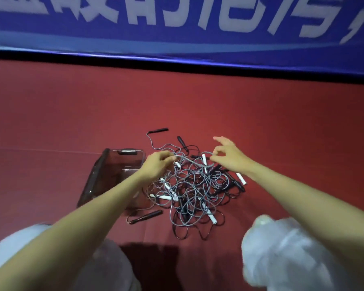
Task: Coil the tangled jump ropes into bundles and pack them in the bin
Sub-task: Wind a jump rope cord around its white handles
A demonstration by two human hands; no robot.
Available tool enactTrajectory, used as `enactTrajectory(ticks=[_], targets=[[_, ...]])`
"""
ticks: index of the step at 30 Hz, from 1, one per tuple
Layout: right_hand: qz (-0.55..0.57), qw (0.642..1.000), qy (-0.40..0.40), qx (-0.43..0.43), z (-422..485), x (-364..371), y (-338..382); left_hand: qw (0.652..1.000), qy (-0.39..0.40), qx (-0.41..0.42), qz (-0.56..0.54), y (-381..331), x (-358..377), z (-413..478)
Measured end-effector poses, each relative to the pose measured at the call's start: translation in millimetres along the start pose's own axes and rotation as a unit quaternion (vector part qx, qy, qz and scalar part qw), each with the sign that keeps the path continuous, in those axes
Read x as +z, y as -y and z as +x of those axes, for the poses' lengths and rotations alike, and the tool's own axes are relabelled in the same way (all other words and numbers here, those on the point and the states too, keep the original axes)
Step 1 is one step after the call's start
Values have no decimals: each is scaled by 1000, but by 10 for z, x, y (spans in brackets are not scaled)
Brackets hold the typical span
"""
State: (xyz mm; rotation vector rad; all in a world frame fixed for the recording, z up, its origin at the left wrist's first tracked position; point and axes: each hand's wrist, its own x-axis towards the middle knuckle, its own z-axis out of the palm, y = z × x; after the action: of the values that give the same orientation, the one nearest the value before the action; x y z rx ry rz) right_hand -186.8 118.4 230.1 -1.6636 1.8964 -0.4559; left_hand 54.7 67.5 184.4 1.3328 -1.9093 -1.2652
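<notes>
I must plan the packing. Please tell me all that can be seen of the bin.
The bin is smoky, see-through plastic, rectangular with rounded corners, with a dark clip on its far rim. It stands open on the red floor, left of the rope tangle. No coiled rope shows inside. The left forearm crosses above its right side.

Left hand [156,164] and right hand [227,153] pinch one grey rope [189,161] above the tangled pile [189,192]; translucent bin [114,175] lies left, on red floor [282,122].

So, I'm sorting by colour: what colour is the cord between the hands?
Grey, the cord; head view.
</notes>
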Motion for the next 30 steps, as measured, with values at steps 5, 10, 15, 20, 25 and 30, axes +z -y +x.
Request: enactTrajectory(ticks=[5,10,15,20,25,30], targets=[[100,991,87,-20,62,101,136,987,2,-70,-148,-102,29,79],[187,979,79,-34,251,24,104,982,52,-116,-136,-387,89,285],[155,980,91,-85,358,55,-7,962,99,-197,-162,-460,239,505],[-23,980,186,-71,487,116,-44,986,43,-127,-102,-312,332,662],[12,998,53,-35,876,111,-193,989,121,-2,81,-305,191,624],[-37,979,190,-67,1019,281,-330,994,17,25,-101,-358,19,537]])
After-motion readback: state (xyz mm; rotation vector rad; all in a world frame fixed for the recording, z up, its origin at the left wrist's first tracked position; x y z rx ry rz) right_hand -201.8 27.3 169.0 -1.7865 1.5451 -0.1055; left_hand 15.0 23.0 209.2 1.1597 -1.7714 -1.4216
